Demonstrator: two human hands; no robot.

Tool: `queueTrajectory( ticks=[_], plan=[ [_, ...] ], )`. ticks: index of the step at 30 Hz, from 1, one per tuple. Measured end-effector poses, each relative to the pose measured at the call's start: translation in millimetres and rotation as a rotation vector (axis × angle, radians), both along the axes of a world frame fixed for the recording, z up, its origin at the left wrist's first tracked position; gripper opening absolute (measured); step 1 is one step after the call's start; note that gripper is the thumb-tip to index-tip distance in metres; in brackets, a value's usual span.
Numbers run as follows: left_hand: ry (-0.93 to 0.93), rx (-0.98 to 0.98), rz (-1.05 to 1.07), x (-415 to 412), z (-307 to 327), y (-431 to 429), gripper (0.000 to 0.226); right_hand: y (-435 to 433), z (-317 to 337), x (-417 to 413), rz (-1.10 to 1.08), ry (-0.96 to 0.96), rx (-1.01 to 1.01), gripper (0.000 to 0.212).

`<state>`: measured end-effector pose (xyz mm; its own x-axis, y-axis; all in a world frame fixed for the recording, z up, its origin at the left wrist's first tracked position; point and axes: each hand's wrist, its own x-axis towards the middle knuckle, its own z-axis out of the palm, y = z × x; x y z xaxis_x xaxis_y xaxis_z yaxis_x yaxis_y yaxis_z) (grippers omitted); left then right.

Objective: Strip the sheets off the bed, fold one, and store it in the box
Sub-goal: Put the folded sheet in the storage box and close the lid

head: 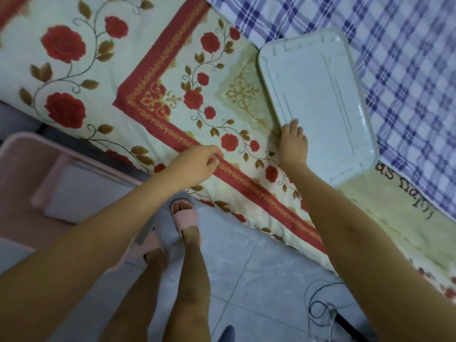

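A cream sheet with red roses (138,58) covers the near part of the bed and hangs over its edge. A blue-and-white plaid sheet (407,58) lies on the far right. The white plastic box lid (318,95) rests flat on the bed across both sheets. My right hand (293,144) grips the lid's near left edge, fingers on top and thumb at the rim. My left hand (197,164) hovers over the rose sheet's red border with loosely curled fingers and nothing in it. The pink box (22,149) stands on the floor at the left, with a folded pale sheet (81,191) inside.
My feet in pink slippers (185,213) stand on the grey tiled floor (246,267) between the box and the bed. A dark cable (320,307) coils on the floor at the lower right. A yellowish cloth with dark lettering (407,193) lies near the lid.
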<state>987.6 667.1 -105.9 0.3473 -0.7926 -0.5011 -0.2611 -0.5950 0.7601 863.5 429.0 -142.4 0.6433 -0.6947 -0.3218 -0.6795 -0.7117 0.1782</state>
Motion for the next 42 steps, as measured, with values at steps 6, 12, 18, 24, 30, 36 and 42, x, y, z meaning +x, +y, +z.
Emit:
queueTrajectory(
  ticks=[6, 12, 18, 24, 30, 36, 42],
  plan=[
    [-0.007, 0.003, 0.043, -3, -12, 20, 0.025, 53, 41, 7, -0.002, -0.301, 0.202, 0.071],
    [-0.001, 0.032, 0.382, 5, -8, 56, 0.044, 132, 101, 24, 0.232, -0.550, 0.568, 0.064],
    [0.091, 0.217, 0.538, 30, -12, 129, 0.051, 203, 160, 67, 0.566, -0.486, 0.905, 0.060],
    [0.200, 0.373, 0.951, 32, 36, 190, 0.054, 246, 219, 113, 0.550, -0.495, 1.140, 0.024],
    [0.349, 0.403, 1.331, 9, 36, 243, 0.059, 271, 229, 146, 0.056, -0.411, 1.481, 0.011],
    [0.439, 0.381, 1.678, -26, 14, 308, 0.069, 306, 166, 170, -0.314, -0.131, 1.774, 0.013],
    [0.577, 0.541, 1.844, -51, -28, 353, 0.089, 340, 80, 193, -0.245, 0.065, 1.592, 0.021]
  ],
)
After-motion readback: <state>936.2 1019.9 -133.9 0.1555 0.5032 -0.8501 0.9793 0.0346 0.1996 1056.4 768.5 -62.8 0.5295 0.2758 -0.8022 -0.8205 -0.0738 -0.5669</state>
